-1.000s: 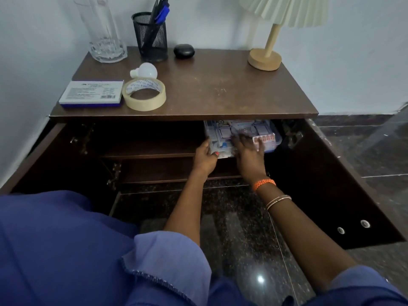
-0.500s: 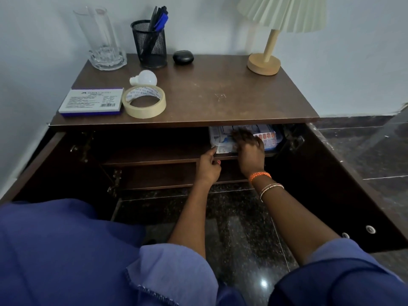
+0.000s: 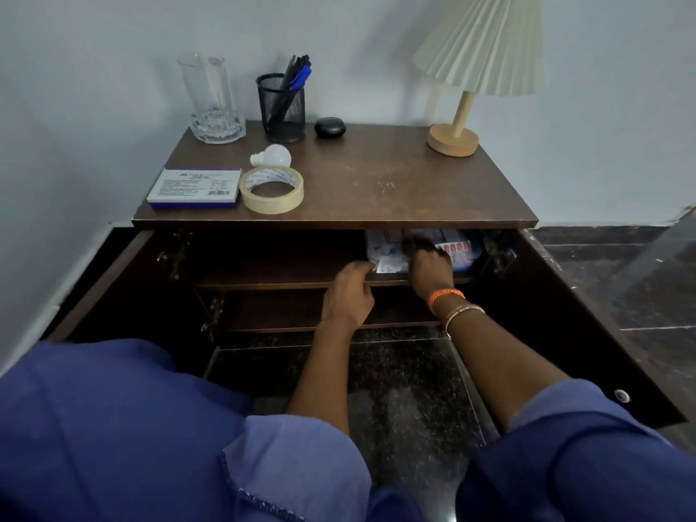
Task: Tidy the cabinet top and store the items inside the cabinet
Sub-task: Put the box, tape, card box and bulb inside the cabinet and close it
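A clear plastic box (image 3: 457, 250) of small packets sits on the right of the cabinet's upper shelf (image 3: 282, 275), partly hidden under the cabinet top (image 3: 376, 182). My right hand (image 3: 429, 269) lies over its front, fingers gripping it and blurred. My left hand (image 3: 348, 292) is curled just left of the box's front corner, holding nothing. On the top lie a flat white-and-blue box (image 3: 196, 184), a masking tape roll (image 3: 271, 207) and a white bulb (image 3: 273, 157).
At the back of the top stand a tall glass (image 3: 212, 103), a mesh pen holder (image 3: 282, 111), a black oval case (image 3: 330, 127) and a wooden lamp (image 3: 454, 139). Both doors hang open, left (image 3: 113, 280) and right (image 3: 583, 333). A lower shelf shows beneath.
The plastic box has gone deeper onto the upper shelf. My left hand has let go of it and drawn back; my right hand stays on it.
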A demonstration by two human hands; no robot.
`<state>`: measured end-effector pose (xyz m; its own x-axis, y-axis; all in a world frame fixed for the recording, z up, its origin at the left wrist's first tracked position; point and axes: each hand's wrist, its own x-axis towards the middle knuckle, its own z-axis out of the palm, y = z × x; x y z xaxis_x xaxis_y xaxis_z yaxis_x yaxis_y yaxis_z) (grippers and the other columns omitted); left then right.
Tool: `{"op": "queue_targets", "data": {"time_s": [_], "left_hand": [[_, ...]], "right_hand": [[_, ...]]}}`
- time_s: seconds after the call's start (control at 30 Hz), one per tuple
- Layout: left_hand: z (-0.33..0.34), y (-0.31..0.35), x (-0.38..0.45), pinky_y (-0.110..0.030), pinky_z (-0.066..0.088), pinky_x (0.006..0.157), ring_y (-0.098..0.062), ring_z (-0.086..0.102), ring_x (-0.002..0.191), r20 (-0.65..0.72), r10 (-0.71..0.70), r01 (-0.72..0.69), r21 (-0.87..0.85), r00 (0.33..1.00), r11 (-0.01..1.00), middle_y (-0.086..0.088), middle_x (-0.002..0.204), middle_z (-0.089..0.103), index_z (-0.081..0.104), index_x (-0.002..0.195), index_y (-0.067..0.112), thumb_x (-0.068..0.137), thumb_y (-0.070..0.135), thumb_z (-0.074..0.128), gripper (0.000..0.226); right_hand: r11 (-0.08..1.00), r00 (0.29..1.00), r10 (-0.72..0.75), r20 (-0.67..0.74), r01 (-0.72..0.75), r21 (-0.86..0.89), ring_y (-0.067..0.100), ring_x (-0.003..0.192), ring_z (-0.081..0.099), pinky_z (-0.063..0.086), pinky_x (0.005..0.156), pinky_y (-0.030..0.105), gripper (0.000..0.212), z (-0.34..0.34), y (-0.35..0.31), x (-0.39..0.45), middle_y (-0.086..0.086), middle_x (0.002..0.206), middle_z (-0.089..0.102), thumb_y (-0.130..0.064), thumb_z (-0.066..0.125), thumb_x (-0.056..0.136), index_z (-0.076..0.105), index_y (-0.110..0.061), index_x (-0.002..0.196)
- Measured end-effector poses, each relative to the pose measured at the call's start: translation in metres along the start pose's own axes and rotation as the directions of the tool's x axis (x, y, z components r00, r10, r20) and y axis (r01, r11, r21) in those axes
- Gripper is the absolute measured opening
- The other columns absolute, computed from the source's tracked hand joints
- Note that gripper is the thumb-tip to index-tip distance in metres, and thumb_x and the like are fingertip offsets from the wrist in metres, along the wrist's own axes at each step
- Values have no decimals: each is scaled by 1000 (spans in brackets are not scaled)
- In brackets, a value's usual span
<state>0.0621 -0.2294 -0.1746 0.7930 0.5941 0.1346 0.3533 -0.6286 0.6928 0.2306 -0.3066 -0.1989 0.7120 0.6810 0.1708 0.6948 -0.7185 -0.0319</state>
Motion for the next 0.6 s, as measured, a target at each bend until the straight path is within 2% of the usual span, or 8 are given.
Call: {"op": "queue_targets", "data": {"time_s": [0.13, 0.23, 0.3, 0.37, 0.47, 0.6], "left_hand": [[-18, 2, -4, -30, 43, 96, -19, 49, 122, -67, 7, -9, -27, 998, 1000, -4, 137, 47, 49, 131, 17, 90, 3, 46, 44], [-27, 3, -12, -28, 43, 97, -18, 49, 122, -111, 24, -25, -10, 994, 1000, -3, 137, 48, 51, 131, 16, 89, 2, 47, 44], [-33, 5, -15, -27, 45, 95, -16, 51, 119, -177, 50, -53, -13, 983, 998, -2, 133, 51, 53, 128, 16, 88, 0, 47, 43], [-41, 8, -16, -25, 48, 92, -14, 54, 114, -295, 57, -71, -36, 954, 997, -1, 126, 56, 57, 122, 16, 86, -1, 47, 41], [-59, 16, -15, -29, 51, 89, -13, 57, 105, -489, 16, -79, -108, 872, 991, -1, 112, 62, 62, 111, 14, 83, -4, 46, 37], [-98, 24, -8, -28, 50, 88, -13, 60, 97, -723, -159, -68, -274, 673, 959, -3, 103, 67, 67, 101, 9, 80, -8, 46, 34]], "right_hand": [[1000, 999, 6, 50, -6, 4, 35, 111, 58, 41, 98, 43, 40, -10, -1, -3, 19, 117, 63, -2, 45, 88, 55, -10, 126], [1000, 993, 16, 119, -17, 3, 33, 124, 48, 32, 106, 47, 46, -20, -7, -10, 16, 130, 55, -8, 52, 87, 49, -11, 132], [999, 997, 13, 79, -16, 28, 34, 120, 51, 33, 104, 48, 44, -28, -16, -19, 15, 127, 57, -13, 55, 84, 52, -13, 128], [995, 999, -19, -30, 22, 95, 35, 104, 61, 44, 91, 42, 32, -41, -31, -31, 15, 111, 66, -16, 53, 83, 62, -14, 114], [954, 967, -148, -208, 195, 228, 26, 82, 66, 50, 67, 34, 18, -66, -63, -48, 6, 91, 71, -20, 52, 85, 68, -18, 93], [873, 888, -236, -396, 373, 316, 19, 73, 65, 51, 58, 31, 15, -110, -111, -51, -1, 81, 70, -19, 56, 82, 70, -19, 85]]}}
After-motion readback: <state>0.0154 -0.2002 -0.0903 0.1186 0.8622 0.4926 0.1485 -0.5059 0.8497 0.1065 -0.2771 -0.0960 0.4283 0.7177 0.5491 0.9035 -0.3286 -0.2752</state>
